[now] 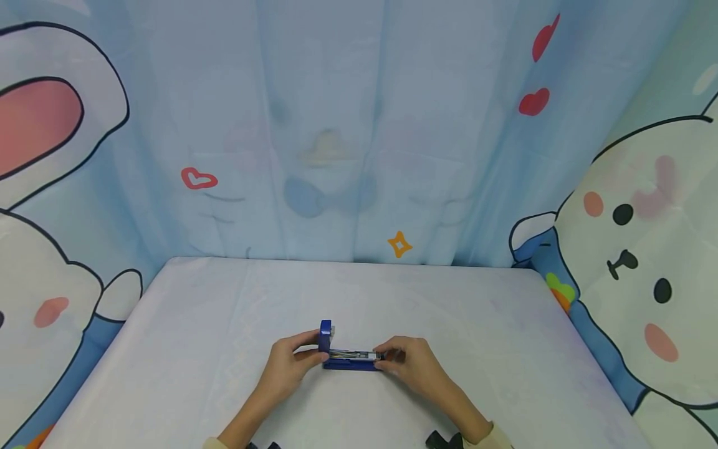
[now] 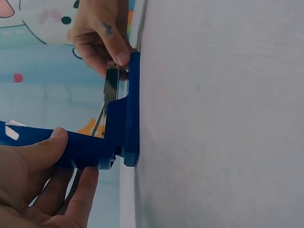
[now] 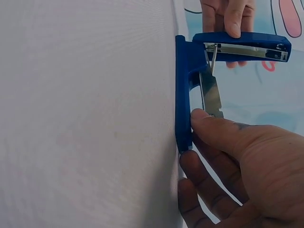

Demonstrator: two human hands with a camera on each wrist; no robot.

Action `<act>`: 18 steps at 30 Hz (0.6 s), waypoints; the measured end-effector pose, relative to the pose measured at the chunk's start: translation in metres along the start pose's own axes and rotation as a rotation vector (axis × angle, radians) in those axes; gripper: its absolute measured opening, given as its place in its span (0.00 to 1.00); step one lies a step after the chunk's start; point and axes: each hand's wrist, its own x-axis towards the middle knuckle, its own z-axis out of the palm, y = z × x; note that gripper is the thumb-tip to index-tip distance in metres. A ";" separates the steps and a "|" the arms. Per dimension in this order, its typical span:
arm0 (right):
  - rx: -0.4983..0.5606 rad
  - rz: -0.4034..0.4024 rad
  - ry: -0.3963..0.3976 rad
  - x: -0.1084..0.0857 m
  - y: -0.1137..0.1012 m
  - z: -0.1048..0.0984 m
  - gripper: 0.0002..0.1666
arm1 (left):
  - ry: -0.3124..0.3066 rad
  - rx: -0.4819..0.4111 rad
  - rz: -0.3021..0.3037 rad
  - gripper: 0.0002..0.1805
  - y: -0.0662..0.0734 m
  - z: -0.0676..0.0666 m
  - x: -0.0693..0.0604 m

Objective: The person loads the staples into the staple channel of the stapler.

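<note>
A blue stapler (image 1: 352, 365) lies on the white table, its top arm (image 1: 325, 335) swung upright at the left end and its metal magazine (image 3: 210, 92) exposed. My left hand (image 1: 288, 363) grips the raised arm, thumb on one side and fingers on the other, as the left wrist view shows. At the opposite end, my right hand (image 1: 412, 363) pinches the front of the base (image 2: 133, 99) near the magazine's tip. In the right wrist view the thumb (image 3: 202, 124) presses by the base's end. Whether staples sit in the magazine is too small to tell.
The white-covered table (image 1: 224, 324) spreads around the stapler. Behind it hangs a blue curtain (image 1: 336, 125) with cartoon figures and hearts. Dark objects (image 1: 443, 440), partly cut off, show at the bottom edge near the sleeves.
</note>
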 end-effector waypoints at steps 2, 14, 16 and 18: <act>0.003 0.000 0.000 0.000 0.000 0.000 0.11 | -0.001 0.009 -0.001 0.26 0.001 0.001 0.000; 0.010 0.004 -0.008 0.001 0.000 0.000 0.11 | 0.010 0.113 0.025 0.24 0.002 0.008 0.000; 0.009 0.001 -0.008 0.001 0.000 -0.001 0.11 | 0.007 0.123 0.030 0.24 0.002 0.009 0.000; 0.010 0.002 -0.010 0.001 0.001 -0.001 0.11 | 0.004 0.132 0.033 0.23 0.002 0.010 0.000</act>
